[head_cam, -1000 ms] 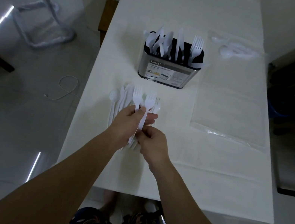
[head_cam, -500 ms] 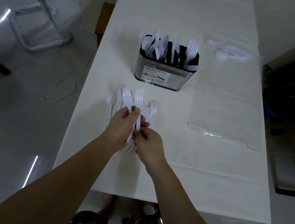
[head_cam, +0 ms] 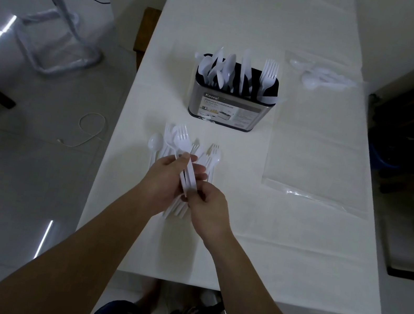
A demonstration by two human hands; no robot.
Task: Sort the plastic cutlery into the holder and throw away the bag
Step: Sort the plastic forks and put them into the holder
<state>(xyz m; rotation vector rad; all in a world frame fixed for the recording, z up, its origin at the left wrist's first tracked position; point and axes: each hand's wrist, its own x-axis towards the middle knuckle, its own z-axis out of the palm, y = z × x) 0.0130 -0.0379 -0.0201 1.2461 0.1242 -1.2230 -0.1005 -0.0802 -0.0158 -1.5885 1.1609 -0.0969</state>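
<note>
since half a second ago a spoon bowl shows atop the bunch of white plastic cutlery [head_cam: 184, 152] in the left hand [head_cam: 166, 177], where only fork heads showed before; both hands sit at about the same spot over the table. left hand grips the bunch mid-handle, fingers curled round it, fork tines and the rounded spoon bowl fanning out at the far end. right hand [head_cam: 206, 206] pinches the near ends of the thin flat handles (exact finger contact hard to tell, bit blurred). under and beside the hands lies a loose pile of cutlery [head_cam: 207, 157] on the white table [head_cam: 266, 250], smooth matte cloth-like top; one spoon [head_cam: 155, 142] lies at the pile's left edge. holder [head_cam: 232, 106] stands upright farther back near table centre, oval brushed-metal body, dark top, paper label on front; glossy white spoons, knives and forks stick up from it. clear plastic bag [head_cam: 320, 149] lies flat to the right of the holder, thin and crinkly, with a few white spoons [head_cam: 322, 76] at its far end (in or on the bag, cannot tell). glossy grey tiled floor [head_cam: 19, 165] at left carries a thin white cable [head_cam: 88, 130].
</note>
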